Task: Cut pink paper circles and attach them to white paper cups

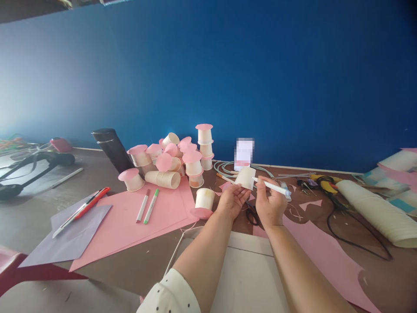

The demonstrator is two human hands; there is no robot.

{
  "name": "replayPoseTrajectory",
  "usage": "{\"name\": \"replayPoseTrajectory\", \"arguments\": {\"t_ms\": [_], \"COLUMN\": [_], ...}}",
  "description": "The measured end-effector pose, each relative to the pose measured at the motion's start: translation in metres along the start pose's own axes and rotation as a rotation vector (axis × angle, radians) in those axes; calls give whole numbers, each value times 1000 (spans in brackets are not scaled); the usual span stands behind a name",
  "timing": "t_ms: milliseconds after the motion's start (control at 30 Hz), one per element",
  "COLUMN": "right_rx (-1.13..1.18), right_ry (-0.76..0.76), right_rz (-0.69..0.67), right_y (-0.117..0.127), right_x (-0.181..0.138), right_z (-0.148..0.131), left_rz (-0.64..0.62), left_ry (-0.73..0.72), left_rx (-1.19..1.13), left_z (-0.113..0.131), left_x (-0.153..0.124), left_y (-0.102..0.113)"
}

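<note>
My left hand is closed on a white paper cup, held tilted above the table. My right hand grips a white marker whose tip touches the cup's side. Under my hands lie black scissors. Just left of my left hand a paper cup stands upside down on a pink paper disc.
A heap of paper cups with pink caps sits behind a pink sheet carrying two markers. A black flask, a lilac sheet with a red cutter, cables and a white paper roll surround them.
</note>
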State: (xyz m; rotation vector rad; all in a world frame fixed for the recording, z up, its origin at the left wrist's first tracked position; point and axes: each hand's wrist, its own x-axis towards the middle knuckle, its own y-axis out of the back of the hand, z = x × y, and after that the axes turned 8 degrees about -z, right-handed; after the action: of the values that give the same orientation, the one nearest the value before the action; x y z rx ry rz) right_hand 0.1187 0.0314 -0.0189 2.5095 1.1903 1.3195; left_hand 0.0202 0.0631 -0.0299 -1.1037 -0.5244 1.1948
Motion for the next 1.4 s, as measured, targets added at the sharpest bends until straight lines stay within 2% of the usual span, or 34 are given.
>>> {"name": "replayPoseTrajectory", "arguments": {"t_ms": [333,567,867,1400], "right_rx": [19,61,76,58], "right_ry": [86,112,131,154], "right_rz": [5,-7,-16,7], "right_y": [-2,-4,-7,-8], "right_x": [0,-3,-5,-3], "right_z": [-5,-6,-2,-2], "left_rz": [-104,-171,-273,-286], "left_ry": [-79,-156,-187,-177], "left_rx": [-17,-14,-2,96], "left_z": [-3,-5,-9,-10], "left_x": [4,4,3,3], "left_y": [3,5,8,7]}}
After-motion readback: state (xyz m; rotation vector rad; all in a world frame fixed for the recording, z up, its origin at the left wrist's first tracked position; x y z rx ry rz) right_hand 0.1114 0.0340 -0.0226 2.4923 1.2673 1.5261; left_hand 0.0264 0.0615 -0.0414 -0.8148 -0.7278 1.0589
